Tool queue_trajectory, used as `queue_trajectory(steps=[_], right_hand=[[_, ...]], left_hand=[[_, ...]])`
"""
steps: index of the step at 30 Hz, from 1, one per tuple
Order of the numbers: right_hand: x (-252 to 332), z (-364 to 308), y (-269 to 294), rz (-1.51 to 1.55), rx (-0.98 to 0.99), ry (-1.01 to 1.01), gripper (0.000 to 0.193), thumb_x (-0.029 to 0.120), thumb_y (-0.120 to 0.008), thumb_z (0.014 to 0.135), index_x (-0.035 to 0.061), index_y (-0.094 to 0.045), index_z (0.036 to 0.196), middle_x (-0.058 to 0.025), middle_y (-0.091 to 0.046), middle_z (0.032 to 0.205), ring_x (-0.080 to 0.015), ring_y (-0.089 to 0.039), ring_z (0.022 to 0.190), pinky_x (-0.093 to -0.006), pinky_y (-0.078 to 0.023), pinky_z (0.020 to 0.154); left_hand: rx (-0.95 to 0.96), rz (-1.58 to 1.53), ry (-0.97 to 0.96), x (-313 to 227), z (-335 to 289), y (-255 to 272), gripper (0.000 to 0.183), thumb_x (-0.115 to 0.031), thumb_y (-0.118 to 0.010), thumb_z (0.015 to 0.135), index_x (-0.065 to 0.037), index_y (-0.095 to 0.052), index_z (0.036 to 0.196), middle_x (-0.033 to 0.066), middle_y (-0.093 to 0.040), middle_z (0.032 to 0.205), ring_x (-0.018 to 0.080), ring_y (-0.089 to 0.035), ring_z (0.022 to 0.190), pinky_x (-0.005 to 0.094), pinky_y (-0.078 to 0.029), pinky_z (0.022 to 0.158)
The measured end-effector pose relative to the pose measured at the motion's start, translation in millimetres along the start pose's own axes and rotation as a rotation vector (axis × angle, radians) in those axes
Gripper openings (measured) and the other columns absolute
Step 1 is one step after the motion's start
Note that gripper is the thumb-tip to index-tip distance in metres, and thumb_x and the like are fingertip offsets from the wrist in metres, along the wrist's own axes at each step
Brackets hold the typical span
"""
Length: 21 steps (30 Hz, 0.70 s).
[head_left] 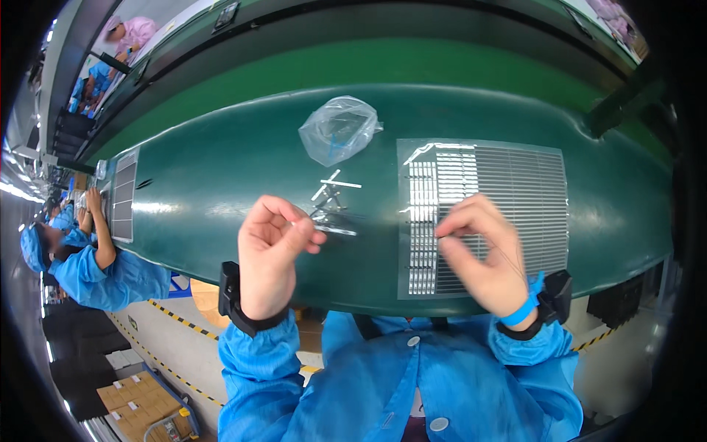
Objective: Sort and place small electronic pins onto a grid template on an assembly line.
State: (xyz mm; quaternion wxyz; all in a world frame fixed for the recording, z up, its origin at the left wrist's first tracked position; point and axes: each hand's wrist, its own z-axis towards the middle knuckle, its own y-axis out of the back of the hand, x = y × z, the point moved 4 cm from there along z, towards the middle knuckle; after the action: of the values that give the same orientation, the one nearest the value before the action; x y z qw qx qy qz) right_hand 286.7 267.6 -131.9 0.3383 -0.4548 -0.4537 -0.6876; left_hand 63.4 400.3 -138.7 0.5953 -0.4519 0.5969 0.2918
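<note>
My left hand [271, 254] is closed in a pinch, thumb against forefinger. What it holds, if anything, is too small to make out. Just beyond its fingertips lies a loose pile of short, narrow strips [340, 183], some shiny silver and some dark. My right hand [486, 258] is slightly blurred and pinches at the left part of a clear sheet [521, 202] lined with rows of narrow strips. A small dark bit shows at its fingertips, its kind unclear. On the sheet, bright silver strips fill the left columns, while grey lines run across the right.
A crumpled clear plastic bag [340, 131] lies beyond the pile on the green tabletop [199, 188]. Another lined sheet [125, 195] is at the far left, near a co-worker in blue [96, 269]. A dark upright post [626, 103] stands at the back right.
</note>
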Motion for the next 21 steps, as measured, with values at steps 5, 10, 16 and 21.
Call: queue_trajectory(steps=[5, 10, 16, 21], right_hand=[[10.9, 3.8, -24.5, 0.106, 0.081, -0.042, 0.011, 0.002, -0.069, 0.08, 0.0036, -0.066, 0.09, -0.007, -0.06, 0.086, -0.0194, -0.059, 0.08, -0.0298, -0.047, 0.07], [5.0, 1.2, -24.6, 0.159, 0.074, -0.057, 0.009, 0.002, -0.069, 0.08, 0.0028, -0.066, 0.089, -0.0065, -0.061, 0.084, -0.0163, -0.058, 0.074, -0.0283, -0.047, 0.067], [4.6, -1.0, -22.3, 0.155, 0.1, -0.11, 0.005, 0.002, -0.068, 0.084, 0.0023, -0.065, 0.088, -0.005, -0.06, 0.082, -0.0126, -0.055, 0.072, -0.0265, -0.046, 0.065], [3.4, 1.5, -17.8, 0.221, 0.171, -0.179, 0.003, 0.004, -0.067, 0.087, 0.0026, -0.066, 0.09, -0.0017, -0.058, 0.081, -0.0089, -0.051, 0.071, -0.0243, -0.043, 0.065]], left_hand=[[0.085, -0.116, 0.075, 10.5, -13.2, -36.0, 0.018, 0.001, -0.065, 0.09, -0.006, -0.049, 0.093, 0.0059, -0.06, 0.083, 0.0141, -0.065, 0.073, 0.0234, -0.052, 0.066], [0.124, -0.135, 0.087, 16.0, -12.3, -44.0, 0.017, 0.002, -0.064, 0.09, -0.006, -0.049, 0.091, 0.0072, -0.061, 0.083, 0.0147, -0.065, 0.072, 0.025, -0.053, 0.065], [0.162, -0.093, 0.074, 20.4, -12.4, -41.5, 0.017, 0.002, -0.065, 0.088, -0.005, -0.05, 0.089, 0.0082, -0.062, 0.084, 0.0155, -0.065, 0.073, 0.026, -0.052, 0.066], [0.266, 0.089, 0.083, 24.3, -14.5, -36.3, 0.019, 0.007, -0.068, 0.085, -0.001, -0.054, 0.094, 0.0102, -0.066, 0.09, 0.0147, -0.066, 0.081, 0.0264, -0.054, 0.074]])
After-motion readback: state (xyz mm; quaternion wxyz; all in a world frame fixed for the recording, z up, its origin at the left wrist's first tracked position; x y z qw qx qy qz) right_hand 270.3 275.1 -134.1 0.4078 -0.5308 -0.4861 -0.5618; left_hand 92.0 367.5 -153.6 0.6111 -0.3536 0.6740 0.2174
